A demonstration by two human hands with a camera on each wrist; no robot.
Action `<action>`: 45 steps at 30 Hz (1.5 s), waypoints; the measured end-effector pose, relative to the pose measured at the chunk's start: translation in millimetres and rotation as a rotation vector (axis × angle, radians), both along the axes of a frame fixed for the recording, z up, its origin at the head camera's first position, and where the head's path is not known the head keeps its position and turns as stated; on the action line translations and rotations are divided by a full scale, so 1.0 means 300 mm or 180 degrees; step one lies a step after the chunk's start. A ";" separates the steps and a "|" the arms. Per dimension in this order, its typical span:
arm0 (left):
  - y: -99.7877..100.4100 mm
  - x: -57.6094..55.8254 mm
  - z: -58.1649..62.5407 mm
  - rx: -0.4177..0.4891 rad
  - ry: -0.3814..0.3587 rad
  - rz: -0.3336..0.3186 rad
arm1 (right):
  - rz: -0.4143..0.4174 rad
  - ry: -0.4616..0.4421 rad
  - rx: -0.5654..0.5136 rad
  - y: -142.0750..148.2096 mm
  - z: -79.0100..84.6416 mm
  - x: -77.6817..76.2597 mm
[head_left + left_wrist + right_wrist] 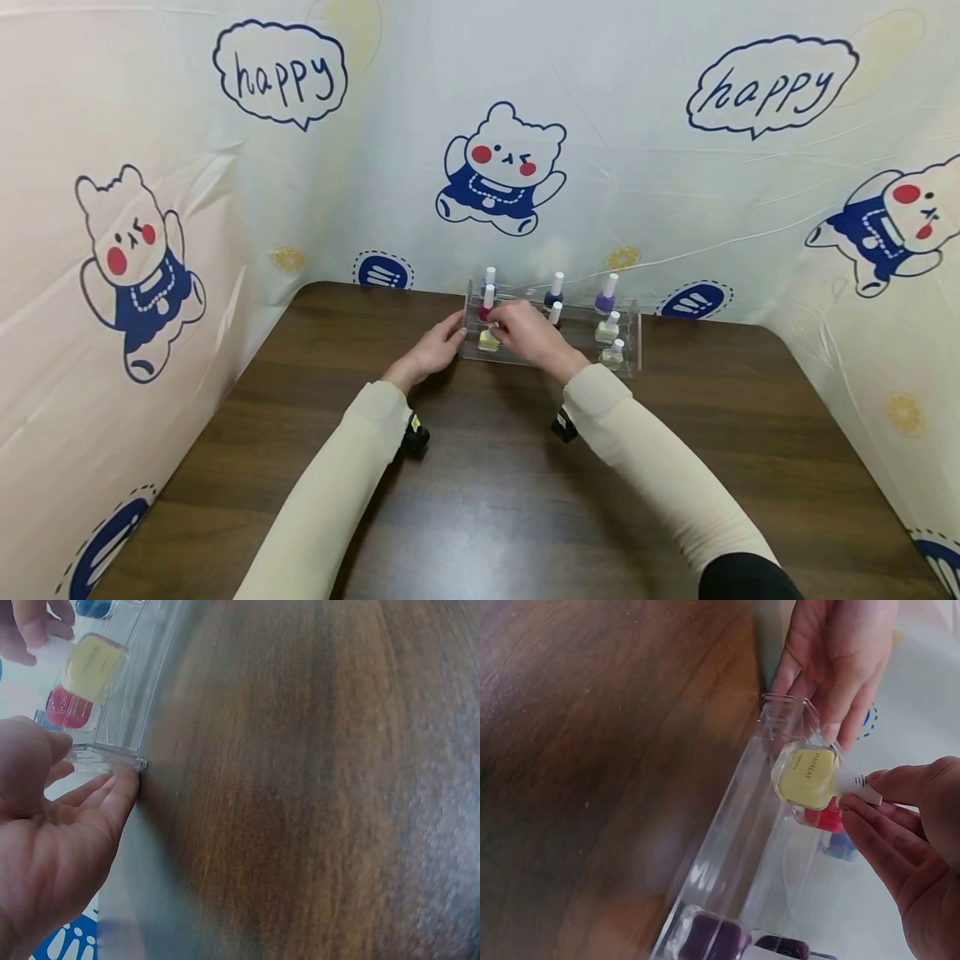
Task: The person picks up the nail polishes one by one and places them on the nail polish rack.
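My right hand (528, 333) pinches the white cap (859, 787) of a yellow nail polish bottle (808, 778) between thumb and fingers. The bottle is at the left end of the front row of a clear tiered display stand (636, 337); whether it rests fully on the tier is hard to tell. With fingers fairly straight, my left hand (435, 348) touches the stand's left end panel (112, 756). Behind the yellow bottle are a red nail polish bottle (69, 709) and a blue one (840, 845).
On the stand's right side are a purple bottle (604, 300), a pale one (607, 329) and a clear one (611, 357). A dark blue bottle (553, 297) stands at the back middle. A dark purple bottle (714, 937) shows in the right wrist view. Printed cloth backs the wooden table (480, 483).
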State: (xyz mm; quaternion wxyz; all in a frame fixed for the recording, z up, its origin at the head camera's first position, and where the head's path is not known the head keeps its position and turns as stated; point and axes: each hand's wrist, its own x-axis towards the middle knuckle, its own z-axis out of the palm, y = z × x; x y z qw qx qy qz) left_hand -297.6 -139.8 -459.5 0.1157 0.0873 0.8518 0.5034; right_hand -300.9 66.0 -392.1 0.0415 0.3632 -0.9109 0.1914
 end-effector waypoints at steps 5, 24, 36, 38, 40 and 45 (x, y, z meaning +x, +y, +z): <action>0.003 0.001 0.000 -0.0011 -0.0034 0.0006 | -0.0092 -0.0083 0.0082 -0.008 -0.017 0.002; 0.007 0.005 -0.002 0.0035 -0.0071 -0.0023 | -0.0153 0.0010 0.0100 -0.044 -0.054 0.005; 0.014 -0.001 -0.003 0.0045 -0.0056 -0.0035 | -0.0155 -0.0163 -0.0030 -0.034 -0.058 0.006; 0.015 -0.001 -0.004 0.0045 -0.0048 -0.0045 | -0.0153 -0.0208 -0.0041 -0.027 -0.054 0.009; 0.015 -0.001 -0.004 0.0040 -0.0034 -0.0051 | -0.0174 -0.0266 -0.0053 -0.018 -0.044 0.016; 0.008 0.001 -0.001 -0.0022 -0.0006 -0.0002 | -0.0204 -0.0306 0.0020 0.007 -0.017 0.043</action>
